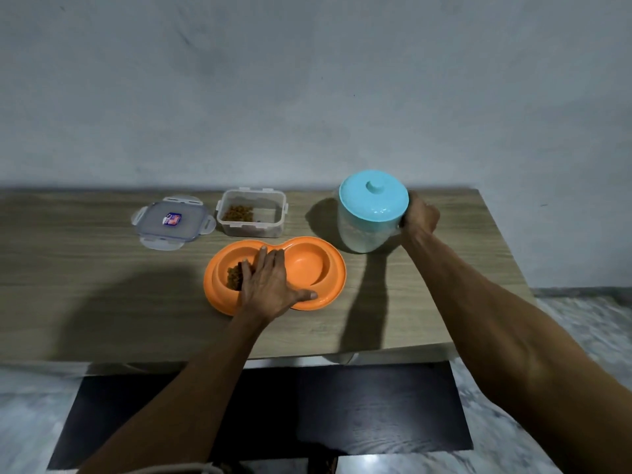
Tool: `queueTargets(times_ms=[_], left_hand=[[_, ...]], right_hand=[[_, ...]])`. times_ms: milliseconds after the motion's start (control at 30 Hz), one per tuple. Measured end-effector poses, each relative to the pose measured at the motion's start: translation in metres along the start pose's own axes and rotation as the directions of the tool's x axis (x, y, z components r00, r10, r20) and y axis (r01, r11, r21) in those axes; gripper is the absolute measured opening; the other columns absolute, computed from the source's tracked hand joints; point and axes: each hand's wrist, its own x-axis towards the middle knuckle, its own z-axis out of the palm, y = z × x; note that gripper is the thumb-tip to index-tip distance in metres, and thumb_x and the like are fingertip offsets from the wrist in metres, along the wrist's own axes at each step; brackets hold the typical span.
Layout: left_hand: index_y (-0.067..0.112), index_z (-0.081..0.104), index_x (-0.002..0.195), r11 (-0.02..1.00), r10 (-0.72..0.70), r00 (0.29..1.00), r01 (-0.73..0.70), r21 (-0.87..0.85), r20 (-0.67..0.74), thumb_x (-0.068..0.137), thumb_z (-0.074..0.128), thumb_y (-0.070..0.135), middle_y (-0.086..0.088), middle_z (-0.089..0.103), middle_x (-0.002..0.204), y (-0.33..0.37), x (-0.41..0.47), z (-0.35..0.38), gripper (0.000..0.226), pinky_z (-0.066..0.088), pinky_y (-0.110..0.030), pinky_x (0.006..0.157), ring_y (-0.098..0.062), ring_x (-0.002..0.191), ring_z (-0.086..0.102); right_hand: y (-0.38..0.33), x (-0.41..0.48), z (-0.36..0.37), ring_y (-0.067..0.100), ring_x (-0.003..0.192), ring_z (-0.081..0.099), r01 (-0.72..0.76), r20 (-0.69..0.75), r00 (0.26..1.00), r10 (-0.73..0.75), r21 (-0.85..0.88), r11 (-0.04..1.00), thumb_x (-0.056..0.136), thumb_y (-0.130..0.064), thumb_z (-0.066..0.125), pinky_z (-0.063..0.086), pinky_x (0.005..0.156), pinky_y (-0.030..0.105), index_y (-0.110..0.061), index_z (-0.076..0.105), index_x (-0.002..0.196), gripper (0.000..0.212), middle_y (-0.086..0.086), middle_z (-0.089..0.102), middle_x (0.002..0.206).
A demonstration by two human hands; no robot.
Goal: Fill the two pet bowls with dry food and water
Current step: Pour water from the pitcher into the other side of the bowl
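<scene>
An orange double pet bowl [337, 268] lies on the wooden table [102, 285]. Its left bowl holds brown dry food [233, 277]; its right bowl [306, 265] looks dry and bare. My left hand [270, 285] rests flat across the bowl's middle and front rim, fingers straight. At the back right stands a clear jug [359, 230] with a turquoise lid [373, 195]. My right hand [419, 215] grips the jug's handle side. Whether the jug touches the table I cannot tell.
A clear plastic container [252, 213] with some dry food stands open behind the bowl. Its lid [171, 222] lies to its left. A grey wall rises right behind the table. A dark mat [376, 405] lies on the floor below the table's near edge.
</scene>
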Motion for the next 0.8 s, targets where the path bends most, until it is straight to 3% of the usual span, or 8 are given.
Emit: queueTargets(times_ms=[100,333,800], left_hand=[[0.012,0.021,0.152,1.0,0.005,1.0,-0.006,-0.016,-0.02,0.065,0.063,0.078,-0.006,0.026,0.16,0.0,-0.002,0.001,0.117,0.007,-0.06,0.118,-0.027,0.153,0.006],[0.012,0.021,0.153,0.998,0.01,1.0,-0.012,-0.056,-0.028,0.065,0.067,0.075,-0.007,0.025,0.161,0.001,-0.005,-0.002,0.118,0.005,-0.06,0.119,-0.027,0.153,0.006],[0.011,0.023,0.152,0.997,0.002,1.0,-0.004,-0.077,-0.03,0.064,0.071,0.072,-0.008,0.025,0.16,0.004,-0.006,-0.003,0.117,0.005,-0.06,0.119,-0.027,0.153,0.007]], right_hand=[[-0.002,-0.007,0.0,0.018,0.05,0.046,-0.002,0.001,1.0,0.002,-0.005,1.0,0.066,-0.016,0.071,0.037,0.045,0.026,-0.012,0.057,0.056,0.017,0.0,0.057,0.058],[-0.011,-0.018,-0.002,0.02,0.06,0.052,0.101,0.027,0.995,-0.098,-0.106,0.989,0.065,-0.016,0.064,0.044,0.059,0.032,-0.01,0.054,0.057,0.014,0.0,0.057,0.06],[-0.024,-0.04,-0.012,0.015,0.053,0.038,0.293,0.114,0.955,-0.273,-0.253,0.922,0.074,-0.014,0.063,0.036,0.057,0.03,-0.011,0.046,0.051,0.028,-0.001,0.045,0.052]])
